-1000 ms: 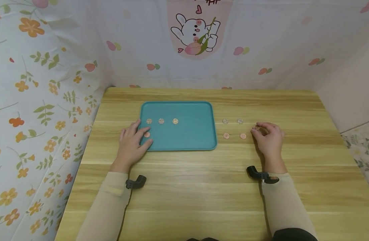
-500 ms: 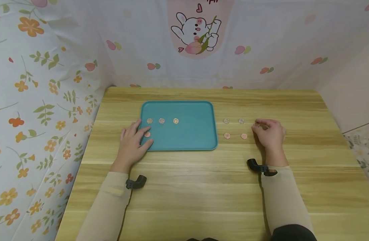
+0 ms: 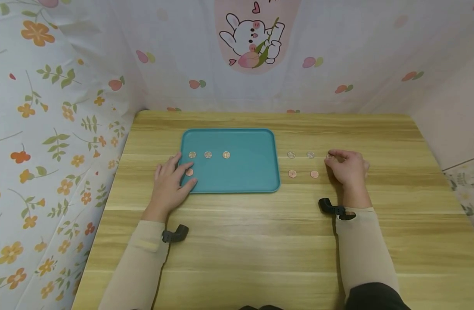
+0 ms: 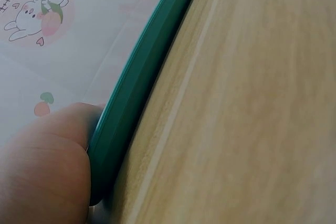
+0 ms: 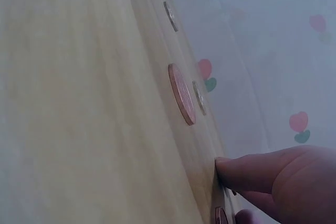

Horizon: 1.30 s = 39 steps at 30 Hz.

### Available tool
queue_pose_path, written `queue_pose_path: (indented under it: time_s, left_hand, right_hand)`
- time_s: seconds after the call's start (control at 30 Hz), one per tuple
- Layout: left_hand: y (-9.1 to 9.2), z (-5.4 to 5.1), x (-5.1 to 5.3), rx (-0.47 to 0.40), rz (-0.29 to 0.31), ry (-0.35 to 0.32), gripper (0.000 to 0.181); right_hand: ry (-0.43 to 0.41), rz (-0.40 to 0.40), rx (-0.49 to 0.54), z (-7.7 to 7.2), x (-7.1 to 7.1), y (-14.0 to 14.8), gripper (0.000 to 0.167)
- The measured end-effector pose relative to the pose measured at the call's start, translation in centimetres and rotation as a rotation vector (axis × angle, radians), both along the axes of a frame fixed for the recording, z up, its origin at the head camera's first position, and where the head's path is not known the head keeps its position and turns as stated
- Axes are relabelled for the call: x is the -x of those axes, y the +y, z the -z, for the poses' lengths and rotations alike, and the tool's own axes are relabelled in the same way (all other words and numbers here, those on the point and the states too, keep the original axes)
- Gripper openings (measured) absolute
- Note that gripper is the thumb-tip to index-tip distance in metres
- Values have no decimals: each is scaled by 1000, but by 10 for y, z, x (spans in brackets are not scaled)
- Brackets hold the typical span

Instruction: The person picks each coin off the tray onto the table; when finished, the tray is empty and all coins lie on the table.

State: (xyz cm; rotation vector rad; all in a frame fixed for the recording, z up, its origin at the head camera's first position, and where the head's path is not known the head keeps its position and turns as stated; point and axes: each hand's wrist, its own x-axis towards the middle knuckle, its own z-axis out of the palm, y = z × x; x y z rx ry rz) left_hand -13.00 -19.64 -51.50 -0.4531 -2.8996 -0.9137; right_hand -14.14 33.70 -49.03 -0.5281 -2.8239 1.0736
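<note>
My right hand [image 3: 348,167] is low over the table, thumb and index finger pinching a small coin [image 3: 329,156] that is partly hidden. Left of it, two silvery coins [image 3: 311,155] lie above two copper coins [image 3: 314,174]. In the right wrist view, another copper coin [image 5: 221,216] shows close under the fingers. My left hand [image 3: 168,185] rests with spread fingers on the left edge of a teal tray [image 3: 240,178]; its thumb touches the tray's wall in the left wrist view. Three coins [image 3: 226,155] lie in a row on the tray, and a copper coin [image 3: 189,172] sits between left thumb and fingers.
The wooden table [image 3: 240,249] extends around the tray and ends at a patterned cloth [image 3: 163,86] behind. More floral cloth [image 3: 58,172] hangs along the left side. Dark wrist cameras [image 3: 176,234] stick out from both sleeves.
My right hand has slid slightly away from me, with the pinched coin now about level with the row of silvery coins. The left hand and tray stay in place.
</note>
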Motion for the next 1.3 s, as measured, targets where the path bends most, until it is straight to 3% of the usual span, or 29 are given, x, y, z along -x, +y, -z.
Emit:
queue_pose_path:
  time_s: [0.2, 0.5, 0.7, 0.8, 0.9, 1.03, 1.2, 1.3]
  left_hand:
    - [0, 1, 0, 0, 0, -3, 55]
    - [0, -1, 0, -1, 3, 5, 56]
    - [1, -1, 0, -2, 3, 18, 55]
    - [1, 0, -1, -6, 4, 28, 55]
    - [1, 0, -1, -6, 4, 25, 55]
    - [1, 0, -2, -5, 6, 21, 55]
    - [0, 0, -1, -1, 4, 28, 55]
    - [1, -1, 0, -1, 1, 23, 55]
  right_hand:
    - [-57, 27, 33, -2, -2, -2, 44]
    - [-10, 71, 81, 0, -2, -5, 47]
    - [120, 265, 369, 5, -2, -10, 43]
    - [232, 305, 418, 7, -2, -13, 35]
    - [404, 264, 328, 12, -2, -21, 27]
    - [596, 137, 169, 19, 2, -40, 18]
    - [625, -62, 111, 25, 6, -72, 14]
    - [611, -139, 88, 27, 6, -87, 13]
